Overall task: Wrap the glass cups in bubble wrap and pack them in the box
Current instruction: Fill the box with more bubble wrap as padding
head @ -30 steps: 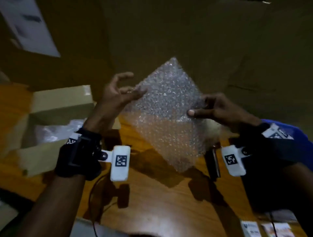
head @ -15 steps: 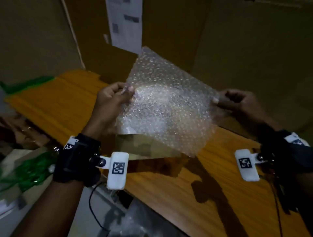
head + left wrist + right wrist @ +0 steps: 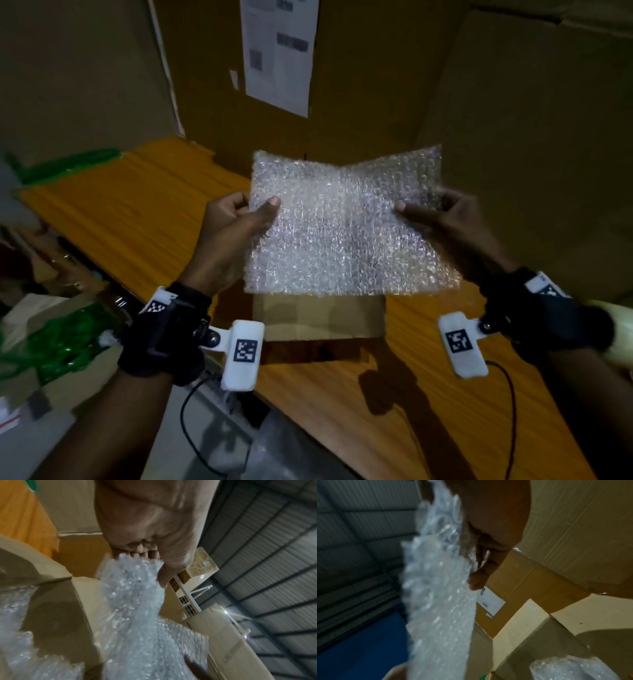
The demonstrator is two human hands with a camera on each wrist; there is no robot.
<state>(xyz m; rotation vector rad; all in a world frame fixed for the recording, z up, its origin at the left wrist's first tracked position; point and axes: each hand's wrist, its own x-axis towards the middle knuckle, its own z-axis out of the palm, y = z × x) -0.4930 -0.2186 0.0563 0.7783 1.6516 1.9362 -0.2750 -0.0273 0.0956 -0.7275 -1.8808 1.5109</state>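
An orange-brown wooden table top (image 3: pixel 359 404) with a straight lengthwise grain is seen running from 10 o'clock to 5 o'clock across the head view. A flat brown cardboard piece (image 3: pixel 318 318) is laid directly on it near the centre, and a dark shadow is cast on the wood just below this piece at 6 o'clock. At 12 o'clock, large brown cardboard cartons (image 3: pixel 376 85) are stood against the table's far edge. The table's far end at 10 o'clock is bordered by green material (image 3: pixel 68 168), blurred.
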